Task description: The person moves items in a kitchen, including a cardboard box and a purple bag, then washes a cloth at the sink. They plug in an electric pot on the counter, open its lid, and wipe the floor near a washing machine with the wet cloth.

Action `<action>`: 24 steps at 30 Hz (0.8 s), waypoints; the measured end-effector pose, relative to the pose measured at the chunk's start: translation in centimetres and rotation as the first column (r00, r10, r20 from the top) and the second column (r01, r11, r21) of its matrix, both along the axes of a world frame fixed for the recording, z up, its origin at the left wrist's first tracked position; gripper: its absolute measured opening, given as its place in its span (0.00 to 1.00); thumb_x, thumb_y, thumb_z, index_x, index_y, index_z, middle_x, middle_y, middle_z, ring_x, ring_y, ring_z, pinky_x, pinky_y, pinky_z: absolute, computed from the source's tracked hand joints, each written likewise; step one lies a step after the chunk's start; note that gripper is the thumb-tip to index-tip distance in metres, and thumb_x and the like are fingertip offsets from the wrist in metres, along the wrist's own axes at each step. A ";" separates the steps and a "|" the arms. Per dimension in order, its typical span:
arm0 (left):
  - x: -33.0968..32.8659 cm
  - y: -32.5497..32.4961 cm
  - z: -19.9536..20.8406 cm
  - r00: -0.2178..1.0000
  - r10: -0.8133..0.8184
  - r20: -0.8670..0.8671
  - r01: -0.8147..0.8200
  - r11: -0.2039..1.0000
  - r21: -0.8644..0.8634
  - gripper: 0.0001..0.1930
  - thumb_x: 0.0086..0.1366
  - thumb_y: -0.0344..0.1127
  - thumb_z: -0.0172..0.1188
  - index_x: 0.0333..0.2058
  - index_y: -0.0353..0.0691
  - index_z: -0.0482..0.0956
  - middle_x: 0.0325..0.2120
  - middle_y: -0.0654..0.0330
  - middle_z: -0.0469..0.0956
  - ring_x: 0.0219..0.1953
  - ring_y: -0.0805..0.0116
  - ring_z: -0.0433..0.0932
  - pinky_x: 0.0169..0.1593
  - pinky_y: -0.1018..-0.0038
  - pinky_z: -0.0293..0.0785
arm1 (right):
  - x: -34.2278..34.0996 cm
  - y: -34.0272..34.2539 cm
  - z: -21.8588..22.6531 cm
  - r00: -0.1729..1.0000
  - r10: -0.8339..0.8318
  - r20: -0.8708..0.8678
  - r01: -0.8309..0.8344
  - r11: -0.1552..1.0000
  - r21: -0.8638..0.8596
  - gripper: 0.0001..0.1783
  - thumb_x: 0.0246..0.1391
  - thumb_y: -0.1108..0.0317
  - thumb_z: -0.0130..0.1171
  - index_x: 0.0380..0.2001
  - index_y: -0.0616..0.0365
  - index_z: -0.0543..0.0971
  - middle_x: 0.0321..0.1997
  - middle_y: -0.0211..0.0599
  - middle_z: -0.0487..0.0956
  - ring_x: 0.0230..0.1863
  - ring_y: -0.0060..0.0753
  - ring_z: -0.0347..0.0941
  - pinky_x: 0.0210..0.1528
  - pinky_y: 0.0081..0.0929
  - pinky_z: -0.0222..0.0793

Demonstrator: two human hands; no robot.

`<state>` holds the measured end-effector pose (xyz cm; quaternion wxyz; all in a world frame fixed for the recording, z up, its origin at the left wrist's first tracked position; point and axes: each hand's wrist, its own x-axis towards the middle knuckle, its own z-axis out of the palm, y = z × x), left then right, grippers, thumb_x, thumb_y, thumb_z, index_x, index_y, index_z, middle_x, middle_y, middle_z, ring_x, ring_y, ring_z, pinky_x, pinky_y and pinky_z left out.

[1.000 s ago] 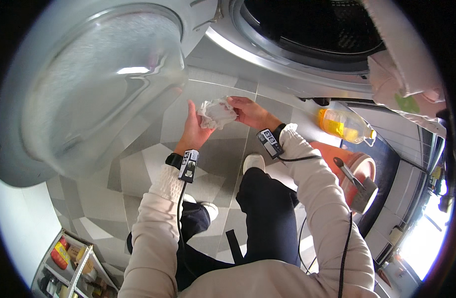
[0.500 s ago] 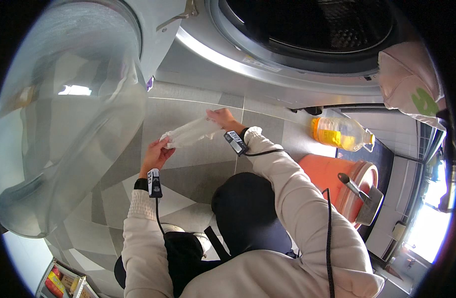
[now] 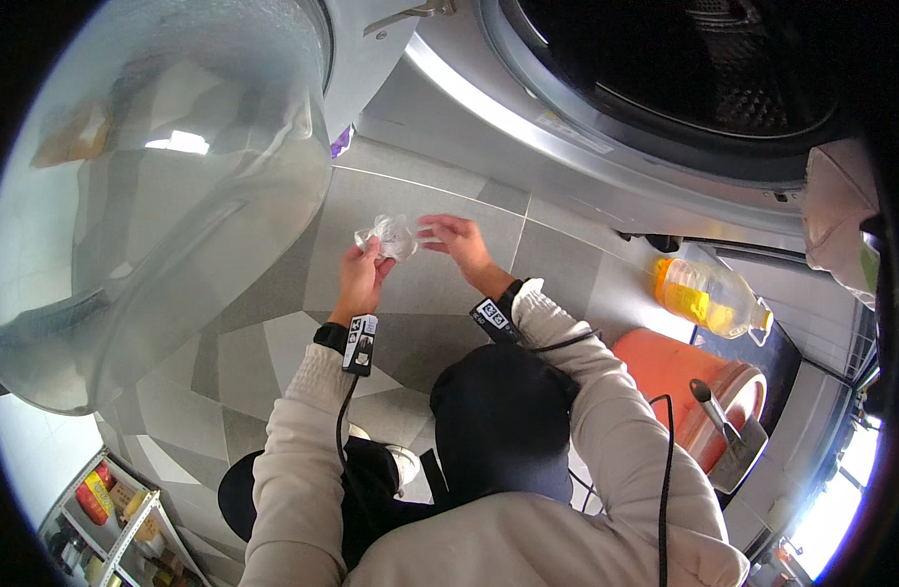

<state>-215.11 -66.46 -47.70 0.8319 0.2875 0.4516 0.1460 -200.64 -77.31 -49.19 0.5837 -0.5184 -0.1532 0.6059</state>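
Note:
Above the tiled floor, my left hand is closed on a crumpled, whitish see-through plastic bag, which bunches up over the fingertips and thumb. Just to its right, my right hand has its fingers apart and holds nothing; the fingertips are close to the bag, a little blurred. Both hands are in front of a front-loading washing machine. Its round glass door is swung wide to the left, and the dark drum shows at the upper right.
To the right lie a clear bottle with a yellow label and an orange bucket with a metal scoop by it. Pale fabric hangs near the machine. A shelf rack with packages stands lower left. Cables run along both sleeves.
The plastic bag, stretched between both hands before, is now bunched up in my left hand. My right hand has let go of it. The view has shifted, so the surroundings sit further right.

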 end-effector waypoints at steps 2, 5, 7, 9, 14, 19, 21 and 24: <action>0.1 -0.1 0.1 0.993 0.010 0.117 -0.003 0.998 -0.065 0.13 0.64 0.36 0.47 0.43 0.35 0.69 0.40 0.57 0.73 0.42 0.67 0.74 0.44 0.72 0.72 | 0.2 -0.6 -0.3 0.972 -0.156 0.175 0.186 0.968 -0.168 0.29 0.55 0.59 0.49 0.55 0.66 0.59 0.54 0.41 0.66 0.55 0.35 0.60 0.58 0.33 0.54; 0.2 -0.2 0.1 0.970 -0.012 0.244 0.061 0.979 -0.195 0.13 0.64 0.36 0.47 0.43 0.35 0.69 0.40 0.57 0.73 0.41 0.68 0.73 0.44 0.72 0.73 | -0.4 -1.0 -0.8 0.887 -0.185 -0.423 0.169 0.983 -0.073 0.24 0.56 0.62 0.48 0.51 0.66 0.62 0.51 0.40 0.68 0.52 0.35 0.64 0.55 0.35 0.59; 0.0 -0.2 -0.4 0.983 -0.005 0.183 0.033 0.988 -0.148 0.12 0.64 0.36 0.46 0.43 0.35 0.68 0.40 0.57 0.73 0.41 0.68 0.73 0.44 0.72 0.73 | -0.9 -0.9 -1.1 0.834 -0.197 -0.516 0.231 0.973 0.002 0.20 0.55 0.65 0.50 0.48 0.65 0.65 0.48 0.38 0.70 0.48 0.33 0.68 0.51 0.34 0.65; -0.5 -0.2 -1.2 0.999 0.043 0.005 -0.043 0.998 0.035 0.13 0.64 0.35 0.46 0.44 0.35 0.68 0.41 0.57 0.72 0.41 0.68 0.73 0.45 0.73 0.72 | -1.2 -0.7 -1.4 0.860 -0.305 -0.410 0.281 0.952 -0.119 0.19 0.56 0.65 0.49 0.46 0.66 0.66 0.46 0.39 0.71 0.47 0.32 0.69 0.51 0.31 0.66; -1.2 -0.8 -2.7 0.934 0.318 -0.161 -0.292 0.941 0.169 0.10 0.63 0.34 0.46 0.41 0.36 0.69 0.35 0.59 0.74 0.38 0.72 0.74 0.41 0.75 0.72 | -1.7 -0.3 -1.6 0.907 -0.289 -0.305 0.243 0.953 -0.182 0.17 0.56 0.65 0.48 0.44 0.67 0.67 0.44 0.38 0.72 0.45 0.30 0.70 0.49 0.27 0.68; -1.3 -0.5 -1.5 0.888 0.056 -0.456 0.380 0.469 0.797 0.09 0.59 0.27 0.47 0.38 0.32 0.68 0.38 0.54 0.72 0.38 0.61 0.73 0.40 0.71 0.70 | -2.0 0.1 -1.1 0.813 -0.219 -0.540 0.195 0.975 -0.102 0.18 0.57 0.60 0.47 0.44 0.62 0.67 0.43 0.33 0.72 0.43 0.27 0.69 0.45 0.27 0.69; -1.3 -0.9 -0.9 0.758 0.042 -0.651 0.642 -0.222 0.734 0.11 0.55 0.24 0.47 0.39 0.31 0.67 0.39 0.51 0.70 0.39 0.55 0.71 0.41 0.68 0.69 | -2.3 0.1 -1.3 0.753 -0.111 -0.649 0.138 0.990 -0.009 0.18 0.58 0.58 0.45 0.45 0.60 0.67 0.43 0.32 0.72 0.44 0.27 0.69 0.46 0.28 0.68; -0.5 -3.0 -0.5 0.486 -0.210 -0.848 0.783 -0.327 0.530 0.16 0.49 0.22 0.47 0.40 0.30 0.67 0.41 0.48 0.67 0.43 0.52 0.67 0.45 0.64 0.66 | -2.9 -0.5 -2.6 0.826 -0.085 -0.557 0.085 0.996 -0.027 0.15 0.56 0.59 0.46 0.43 0.54 0.70 0.40 0.30 0.72 0.43 0.31 0.69 0.45 0.33 0.66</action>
